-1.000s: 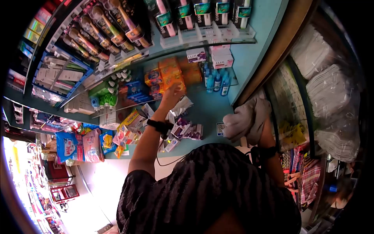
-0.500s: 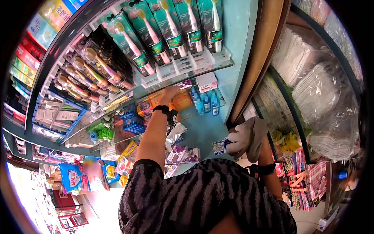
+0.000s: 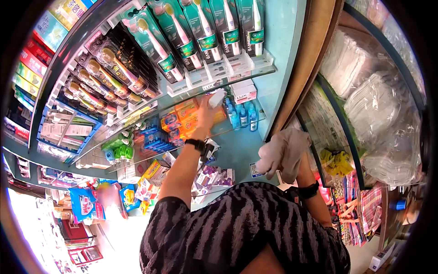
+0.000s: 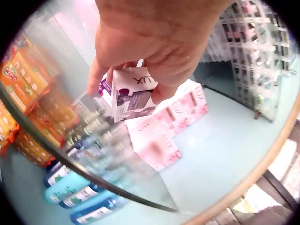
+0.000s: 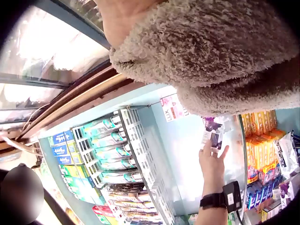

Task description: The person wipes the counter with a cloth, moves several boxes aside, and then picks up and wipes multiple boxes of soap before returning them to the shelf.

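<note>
My left hand (image 4: 154,42) pinches a small white-and-purple LUX soap box (image 4: 133,96) between thumb and fingers. In the head view that soap box (image 3: 217,98) is under the glass shelf, above orange packs (image 3: 182,121) and left of white-and-pink LUX boxes (image 3: 244,91). Blue bottles (image 3: 244,118) stand just below these boxes. A fluffy grey cloth (image 3: 285,153) is bunched over my right hand, which sits low at the right, away from the shelf. Only bare skin of my right hand (image 5: 126,18) shows at the cloth's edge; its fingers are hidden.
Packaged toothbrushes (image 3: 200,41) hang on a rack above the glass shelf. Purple boxes (image 3: 212,178) lie on the counter below. A wooden post (image 3: 303,68) separates this cabinet from shelves of plastic-wrapped white goods (image 3: 369,100) at the right.
My left hand, empty over the orange packs a second ago, reached deeper and now holds the LUX soap box. The grey cloth stays at my right hand. The head view has shifted.
</note>
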`<state>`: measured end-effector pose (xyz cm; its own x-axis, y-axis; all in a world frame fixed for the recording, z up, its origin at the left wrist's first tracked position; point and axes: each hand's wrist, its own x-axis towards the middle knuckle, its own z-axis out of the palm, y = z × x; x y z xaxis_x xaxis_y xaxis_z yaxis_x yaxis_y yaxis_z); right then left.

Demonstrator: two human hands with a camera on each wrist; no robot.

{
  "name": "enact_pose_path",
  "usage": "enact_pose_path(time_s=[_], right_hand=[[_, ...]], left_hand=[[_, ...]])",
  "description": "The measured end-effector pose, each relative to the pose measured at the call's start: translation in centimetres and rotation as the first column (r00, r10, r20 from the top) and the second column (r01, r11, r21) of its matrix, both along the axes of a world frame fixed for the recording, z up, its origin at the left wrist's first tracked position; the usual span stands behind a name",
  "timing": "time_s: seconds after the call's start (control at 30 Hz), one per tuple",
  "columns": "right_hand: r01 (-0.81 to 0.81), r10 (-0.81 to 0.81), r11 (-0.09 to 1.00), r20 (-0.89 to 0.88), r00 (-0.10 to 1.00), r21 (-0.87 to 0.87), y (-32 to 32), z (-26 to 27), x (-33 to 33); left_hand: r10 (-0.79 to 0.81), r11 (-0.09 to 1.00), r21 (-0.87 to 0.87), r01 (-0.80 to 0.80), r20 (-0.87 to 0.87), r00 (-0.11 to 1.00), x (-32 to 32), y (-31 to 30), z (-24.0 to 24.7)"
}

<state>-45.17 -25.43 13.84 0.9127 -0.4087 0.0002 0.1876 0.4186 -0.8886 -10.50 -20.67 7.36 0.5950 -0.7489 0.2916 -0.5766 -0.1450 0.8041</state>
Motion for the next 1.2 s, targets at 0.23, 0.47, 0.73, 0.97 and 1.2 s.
enact_pose_path(time_s=[0.23, 0.47, 0.73, 0.97, 1.2], right_hand=[[0.308, -0.338, 0.914, -0.076, 0.938, -0.266, -0.8, -12.5, 3.7], [0.361, -0.457, 0.752, -0.041, 0.888, -0.551, 3.8, -5.3, 6.0], [0.427, -0.555, 0.67, -0.028, 0.831, -0.607, 2.1, -7.4, 6.2], [0.433, -0.439, 0.894, 0.032, 0.898, 0.114, 1.4, -6.4, 5.3], [0.397, -0.431, 0.891, 0.138, 0.892, 0.22, 4.9, -2.3, 5.8]], left_hand=[[-0.226, 0.972, 0.053, 0.227, -0.031, 0.974, -11.3, 7.4, 6.5], [-0.312, 0.938, -0.02, 0.345, 0.38, 0.871, -17.4, 8.9, 8.5], [-0.319, 0.945, -0.045, 0.325, 0.106, 0.942, -17.9, 11.6, 9.4], [-0.347, 0.938, -0.187, 0.292, -0.481, 0.805, -16.8, 13.0, 8.0], [-0.447, 0.894, -0.334, 0.297, -0.671, 0.592, -17.7, 12.1, 9.2]])
